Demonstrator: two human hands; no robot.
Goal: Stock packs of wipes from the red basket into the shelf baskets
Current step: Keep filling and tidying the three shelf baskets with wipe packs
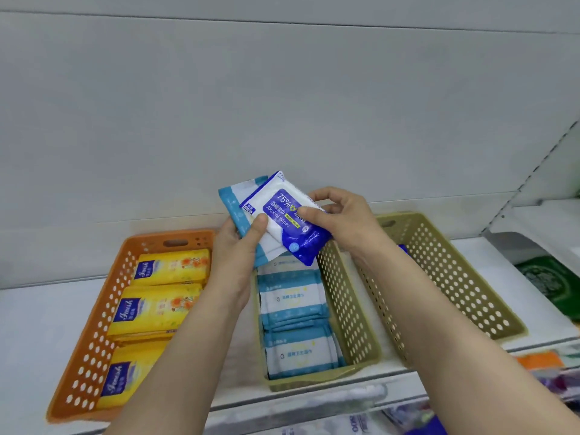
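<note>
Glossy plastic-film alcohol wipes pack (290, 224); matt perforated plastic olive basket (351, 312).

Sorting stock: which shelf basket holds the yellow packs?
The orange perforated plastic basket on the left; both olive baskets hold none.

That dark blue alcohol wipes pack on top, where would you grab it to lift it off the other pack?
Pinch the alcohol wipes pack by its free right edge, coming from the right as the right hand does: it is flat and soft, and the left hand holds the left side.
</note>
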